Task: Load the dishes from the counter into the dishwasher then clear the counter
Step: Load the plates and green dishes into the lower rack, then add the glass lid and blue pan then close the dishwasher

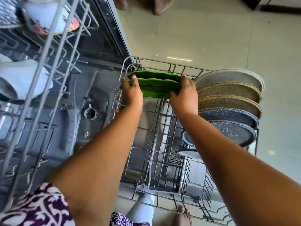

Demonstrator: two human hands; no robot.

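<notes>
Two green leaf-shaped plates [156, 85] stand on edge at the far end of the pulled-out lower dishwasher rack [162, 144]. My left hand [131, 93] grips their left end, thumb over the rim. My right hand [184, 93] grips their right end. Just to the right in the same rack stands a row of round plates [228, 101]: a pale grey one, two speckled beige ones and two dark speckled ones. A grey cutlery basket [166, 176] sits in the near part of the rack.
The upper rack [40, 62] is pulled out at the left and holds white and patterned cups and bowls. The open dishwasher tub [91, 101] lies below it. Beige tiled floor surrounds the rack. My bare foot [182, 216] stands at the near rack edge; another person's feet show at the top.
</notes>
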